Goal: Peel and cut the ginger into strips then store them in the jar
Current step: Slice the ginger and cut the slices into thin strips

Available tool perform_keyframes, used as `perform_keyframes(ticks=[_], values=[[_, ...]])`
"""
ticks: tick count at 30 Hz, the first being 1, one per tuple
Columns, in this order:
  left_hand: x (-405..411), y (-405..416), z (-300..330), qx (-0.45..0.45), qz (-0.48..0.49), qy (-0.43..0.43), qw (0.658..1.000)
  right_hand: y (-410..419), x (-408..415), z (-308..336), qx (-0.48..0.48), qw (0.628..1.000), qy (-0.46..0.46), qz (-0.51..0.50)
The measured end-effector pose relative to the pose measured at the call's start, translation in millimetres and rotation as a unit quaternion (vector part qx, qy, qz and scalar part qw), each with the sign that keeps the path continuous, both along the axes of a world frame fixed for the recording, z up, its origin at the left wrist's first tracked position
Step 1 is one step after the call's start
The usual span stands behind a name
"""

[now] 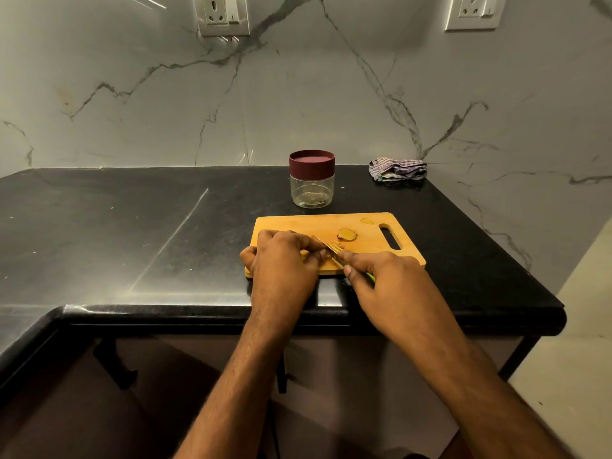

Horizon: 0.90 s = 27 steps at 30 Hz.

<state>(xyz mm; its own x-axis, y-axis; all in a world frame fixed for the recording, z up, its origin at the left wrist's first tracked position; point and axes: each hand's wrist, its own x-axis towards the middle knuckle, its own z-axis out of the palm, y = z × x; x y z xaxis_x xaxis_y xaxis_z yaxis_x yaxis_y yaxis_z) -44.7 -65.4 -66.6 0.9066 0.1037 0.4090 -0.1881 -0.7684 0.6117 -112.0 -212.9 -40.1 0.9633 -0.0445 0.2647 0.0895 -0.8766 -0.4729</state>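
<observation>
A wooden cutting board (364,246) lies on the black counter. My left hand (281,260) has its fingers curled down on a ginger piece at the board's near left; the piece is mostly hidden under the fingers. My right hand (381,276) grips a knife (326,247) with a green handle, its blade lying across the board right beside my left fingertips. A few cut strips (336,248) lie by the blade. A peeled ginger slice (347,234) rests mid-board and a smaller bit (366,221) near the far edge. The clear jar (312,190) with a maroon lid stands closed behind the board.
A crumpled striped cloth (397,169) lies at the back right of the counter (132,226), against the marble wall. The counter's front edge runs just below my wrists and its right edge lies past the board. Wall sockets (221,13) sit high up.
</observation>
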Motion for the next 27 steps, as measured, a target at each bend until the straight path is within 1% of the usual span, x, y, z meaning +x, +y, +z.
perform_keyframes(ticks=[4, 11, 16, 21, 27], values=[[0.1, -0.7, 0.8, 0.005, 0.005, 0.011, 1.000, -0.9, -0.4, -0.3, 0.020, 1.000, -0.017, -0.001], [6.1, -0.8, -6.5, 0.004, 0.015, 0.008, 1.000, -6.2, -9.1, -6.5, 0.023, 1.000, -0.011, 0.002], [5.1, -0.5, -3.7, -0.002, 0.014, 0.014, 1.000, -0.5, -2.2, -3.6, -0.009, 1.000, -0.008, -0.008], [1.1, -0.1, -0.9, 0.011, 0.016, 0.008, 1.000, 0.9, 1.8, -0.1, -0.001, 1.000, 0.014, -0.003], [-1.8, -3.0, -0.2, 0.016, 0.011, 0.013, 1.000, -14.2, -24.0, -2.4, 0.010, 1.000, 0.025, -0.007]])
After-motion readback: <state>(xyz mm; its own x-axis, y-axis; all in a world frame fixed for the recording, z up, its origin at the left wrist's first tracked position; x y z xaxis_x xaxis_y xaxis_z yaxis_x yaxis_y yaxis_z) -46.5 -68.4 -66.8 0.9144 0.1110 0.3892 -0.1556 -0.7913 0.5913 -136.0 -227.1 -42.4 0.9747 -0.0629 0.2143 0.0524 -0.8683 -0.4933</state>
